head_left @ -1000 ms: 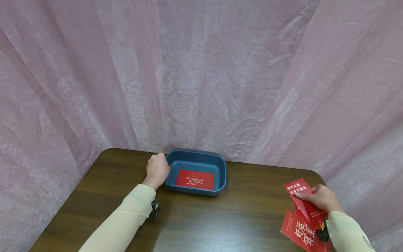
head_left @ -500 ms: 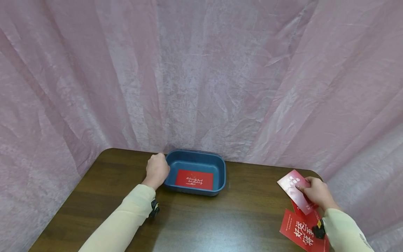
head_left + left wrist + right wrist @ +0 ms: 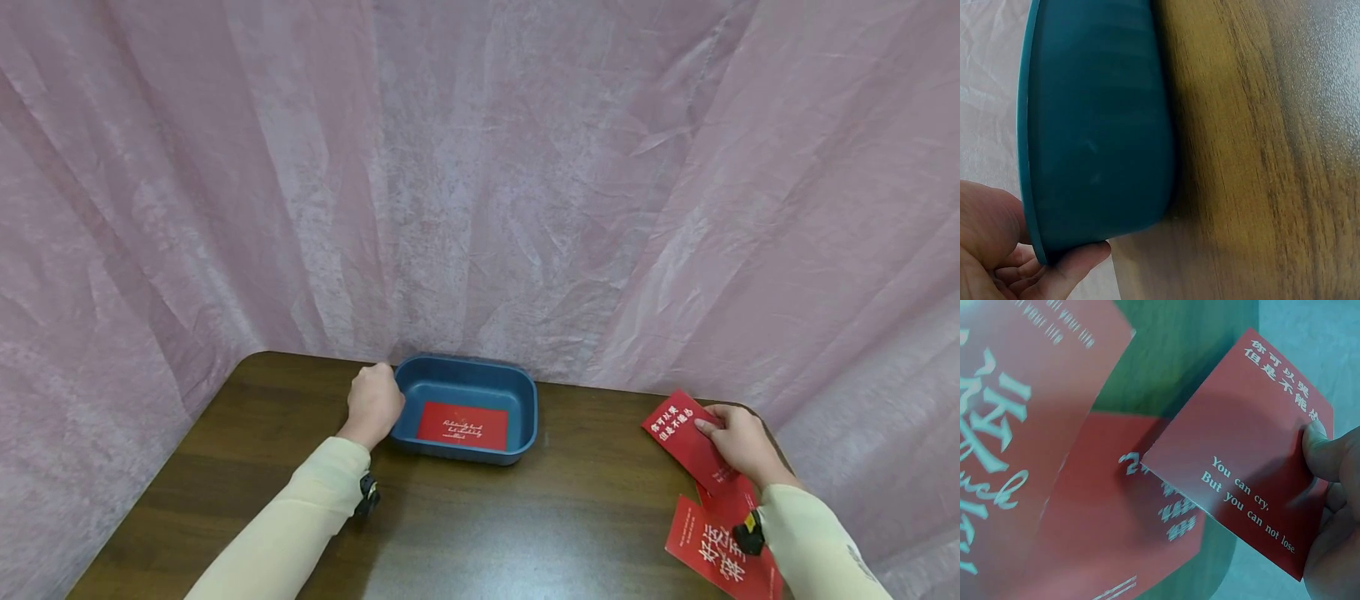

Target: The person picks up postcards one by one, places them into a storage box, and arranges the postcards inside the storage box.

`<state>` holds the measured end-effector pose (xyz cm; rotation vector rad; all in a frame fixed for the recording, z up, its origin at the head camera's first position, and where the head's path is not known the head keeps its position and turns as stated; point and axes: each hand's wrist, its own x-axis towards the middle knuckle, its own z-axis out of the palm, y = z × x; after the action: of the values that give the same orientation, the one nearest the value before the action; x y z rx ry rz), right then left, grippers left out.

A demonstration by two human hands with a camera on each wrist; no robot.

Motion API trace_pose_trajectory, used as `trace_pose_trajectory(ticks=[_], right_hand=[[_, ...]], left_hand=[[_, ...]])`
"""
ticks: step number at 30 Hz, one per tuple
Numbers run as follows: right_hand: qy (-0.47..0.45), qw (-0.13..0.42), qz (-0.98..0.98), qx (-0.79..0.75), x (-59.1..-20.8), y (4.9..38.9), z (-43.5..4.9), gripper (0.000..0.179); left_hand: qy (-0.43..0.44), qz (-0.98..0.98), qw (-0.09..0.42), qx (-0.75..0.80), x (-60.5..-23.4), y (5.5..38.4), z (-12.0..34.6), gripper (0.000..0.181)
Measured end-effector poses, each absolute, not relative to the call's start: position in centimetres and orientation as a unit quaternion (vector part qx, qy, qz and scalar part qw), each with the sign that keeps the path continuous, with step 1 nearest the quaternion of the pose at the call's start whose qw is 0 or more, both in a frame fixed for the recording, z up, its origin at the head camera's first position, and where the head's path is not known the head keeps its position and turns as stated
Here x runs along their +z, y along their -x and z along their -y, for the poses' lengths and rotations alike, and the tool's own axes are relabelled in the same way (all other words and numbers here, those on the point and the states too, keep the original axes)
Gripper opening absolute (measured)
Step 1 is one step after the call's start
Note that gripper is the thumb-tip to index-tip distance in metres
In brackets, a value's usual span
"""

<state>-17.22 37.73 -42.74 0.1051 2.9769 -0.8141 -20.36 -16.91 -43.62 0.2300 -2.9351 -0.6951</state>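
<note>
At the left end of a blue rectangular tray (image 3: 525, 417), my left hand (image 3: 373, 404) grips the rim, thumb and fingers on either side of the wall (image 3: 1097, 125). Inside the tray lies a red card (image 3: 462, 427) with white script. Over at the right, my right hand (image 3: 746, 446) pinches a red card (image 3: 1235, 462) by one edge; it reads "You can cry, But you can not lose." The held card is raised over two more red cards on the table, one with large white characters (image 3: 712, 546) and one partly covered card (image 3: 1097, 475).
The brown wooden table (image 3: 480, 517) has its rounded right corner close to my right hand. A pink velvet curtain (image 3: 480, 183) hangs behind the table and along both sides, with the tray close to it.
My right hand has lifted the pinched card and carried it up and to the left, tilting it on the way. The left hand and the tray have stayed in place.
</note>
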Motion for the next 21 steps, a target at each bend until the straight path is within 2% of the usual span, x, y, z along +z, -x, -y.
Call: trace_pose_trajectory(ticks=[8, 21], right_hand=[[0.003, 0.011, -0.967, -0.254, -41.5, 18.0, -35.7, 0.04], [0.064, -0.079, -0.964, -0.244, -38.4, 18.8, -31.6, 0.03]], left_hand=[[-0.077, 0.969, 0.058, -0.227, -43.5, 20.4, 16.7, 0.018], [-0.084, 0.966, 0.051, -0.238, -43.5, 20.2, 16.8, 0.018]])
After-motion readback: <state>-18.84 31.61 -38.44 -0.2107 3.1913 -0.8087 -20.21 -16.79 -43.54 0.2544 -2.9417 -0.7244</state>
